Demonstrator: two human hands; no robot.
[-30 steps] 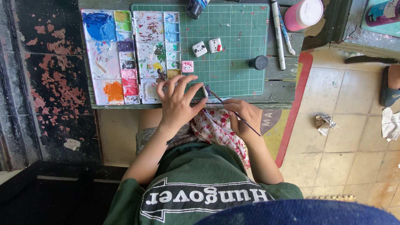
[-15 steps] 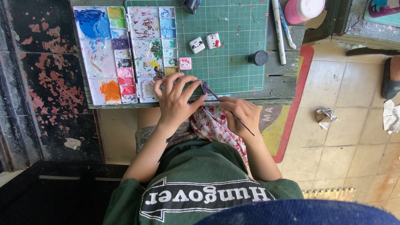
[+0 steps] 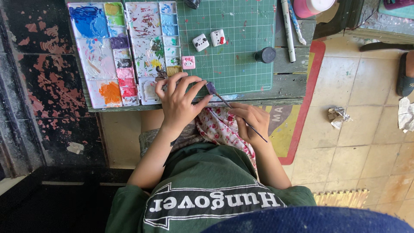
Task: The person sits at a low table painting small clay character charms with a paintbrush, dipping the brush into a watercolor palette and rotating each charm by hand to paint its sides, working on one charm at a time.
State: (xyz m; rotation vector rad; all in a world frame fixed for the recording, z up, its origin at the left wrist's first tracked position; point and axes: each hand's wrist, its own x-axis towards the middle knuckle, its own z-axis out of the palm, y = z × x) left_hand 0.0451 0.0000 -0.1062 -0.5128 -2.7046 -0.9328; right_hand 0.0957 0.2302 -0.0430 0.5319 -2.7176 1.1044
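My left hand (image 3: 177, 102) rests at the near edge of the wooden table (image 3: 284, 84), fingers curled, pinching a small purple painted piece (image 3: 210, 88) between thumb and fingertips. My right hand (image 3: 251, 121) is just off the table edge over my lap and holds a thin dark paintbrush (image 3: 243, 121). The brush tip touches the purple piece. A floral cloth (image 3: 221, 128) lies on my lap under both hands.
Two paint-filled palettes (image 3: 110, 51) sit left of a green cutting mat (image 3: 235, 39). On the mat are two white figures (image 3: 201, 42), a pink one (image 3: 188, 62) and a black cap (image 3: 265, 55). White pens (image 3: 288, 30) and a pink cup (image 3: 312, 6) lie right. Crumpled foil (image 3: 338, 115) lies on the floor.
The view has shifted a little. My hands stay together at the table edge, brush tip still on the small purple piece.
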